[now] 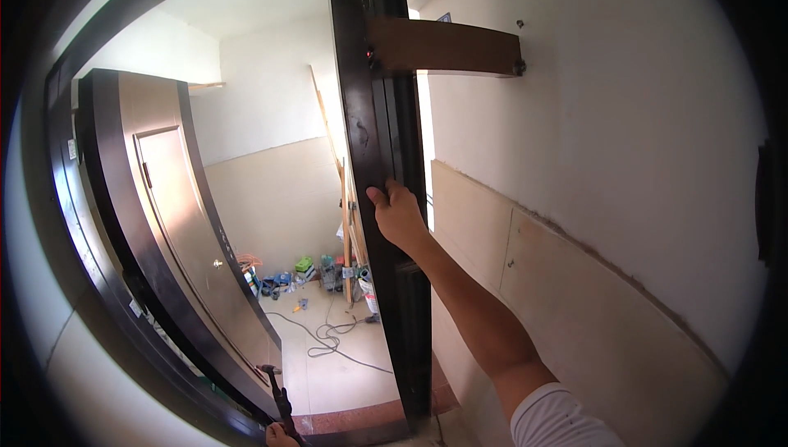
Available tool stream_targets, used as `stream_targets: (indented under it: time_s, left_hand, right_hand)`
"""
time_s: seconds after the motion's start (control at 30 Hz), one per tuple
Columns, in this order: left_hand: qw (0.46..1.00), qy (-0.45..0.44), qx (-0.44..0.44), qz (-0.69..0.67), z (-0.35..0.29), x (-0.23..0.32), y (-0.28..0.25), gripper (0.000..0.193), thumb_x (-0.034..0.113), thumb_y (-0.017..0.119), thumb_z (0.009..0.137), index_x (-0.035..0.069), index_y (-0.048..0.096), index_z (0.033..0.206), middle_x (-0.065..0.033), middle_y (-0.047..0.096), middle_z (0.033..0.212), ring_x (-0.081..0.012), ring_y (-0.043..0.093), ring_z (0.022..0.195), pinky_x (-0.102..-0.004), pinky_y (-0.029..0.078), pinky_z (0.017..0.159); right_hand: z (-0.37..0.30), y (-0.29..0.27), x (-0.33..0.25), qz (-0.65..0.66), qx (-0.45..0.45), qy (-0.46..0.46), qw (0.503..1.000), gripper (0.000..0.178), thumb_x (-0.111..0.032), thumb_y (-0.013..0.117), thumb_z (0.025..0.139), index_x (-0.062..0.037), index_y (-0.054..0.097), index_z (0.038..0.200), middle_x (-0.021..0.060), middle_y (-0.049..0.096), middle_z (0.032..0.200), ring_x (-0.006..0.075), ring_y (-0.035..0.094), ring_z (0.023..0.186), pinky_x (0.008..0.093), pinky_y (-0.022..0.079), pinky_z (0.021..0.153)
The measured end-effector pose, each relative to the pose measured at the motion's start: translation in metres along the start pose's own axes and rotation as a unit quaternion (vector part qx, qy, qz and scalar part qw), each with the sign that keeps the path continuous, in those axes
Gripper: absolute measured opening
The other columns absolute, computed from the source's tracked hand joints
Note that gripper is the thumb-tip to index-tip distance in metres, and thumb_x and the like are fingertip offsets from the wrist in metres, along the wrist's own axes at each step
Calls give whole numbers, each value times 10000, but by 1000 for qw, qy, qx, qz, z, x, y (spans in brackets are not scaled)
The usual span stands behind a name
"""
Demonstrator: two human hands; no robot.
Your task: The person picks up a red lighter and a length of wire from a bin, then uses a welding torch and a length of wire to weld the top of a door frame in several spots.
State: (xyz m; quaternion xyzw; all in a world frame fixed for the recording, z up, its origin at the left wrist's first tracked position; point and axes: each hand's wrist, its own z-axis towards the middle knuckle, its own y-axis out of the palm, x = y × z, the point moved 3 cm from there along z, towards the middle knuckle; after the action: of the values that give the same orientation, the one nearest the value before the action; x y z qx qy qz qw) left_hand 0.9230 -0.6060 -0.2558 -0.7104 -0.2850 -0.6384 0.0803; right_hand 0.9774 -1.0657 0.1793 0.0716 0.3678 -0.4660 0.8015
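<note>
My right hand (398,210) is closed round the edge of a dark brown door-frame post (365,131), with the thumb on the side facing the opening and the fingertips partly hidden. Low in the view, cut off by the lower edge, my left hand (280,436) grips a hammer (281,402) with a dark handle, its head pointing up. A brown strip of board (447,46) juts from the upper part of the post toward the white wall on the right. The post stands nearly upright.
A brown panelled door (168,192) stands open at the left, beside the frame's other post (70,176). Past the opening, a cable (328,339) lies on the floor. Tools and bags (304,266) sit by the far wall with upright wooden strips (345,225). A reddish threshold (353,418) runs below.
</note>
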Motion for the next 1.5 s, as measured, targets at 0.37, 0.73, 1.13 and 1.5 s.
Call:
stream_targets:
  time_s: [0.37,0.73,1.13,1.5]
  left_hand:
    - [1000,20,-3,3,34,-59,-12,192,170,587,1037,32,590,903,-42,566,743,-165,498,570,-336,384,488]
    - [998,0,-36,53,-12,-43,18,253,227,599,1072,-10,672,1020,-79,647,825,-201,563,650,-370,461,569]
    - [993,50,43,94,1,-101,4,245,188,535,1089,61,628,901,-25,551,690,-156,458,476,-337,345,416]
    - [994,45,55,86,-24,-107,28,207,185,530,1069,78,617,914,-24,552,681,-153,466,478,-333,361,404]
  right_hand:
    - [-1,-4,-11,-2,-20,-3,1000,361,-311,667,1058,12,587,917,278,673,740,513,684,744,556,528,660]
    - [4,-13,4,16,-20,-50,998,340,-290,678,1052,6,586,911,270,677,736,498,693,726,544,532,642]
    - [16,-13,8,49,-124,-77,988,378,-332,642,1067,8,614,902,259,705,762,502,700,741,567,569,683]
    - [16,-12,14,83,-117,-84,986,380,-301,652,1068,3,592,848,237,663,665,471,680,627,537,537,604]
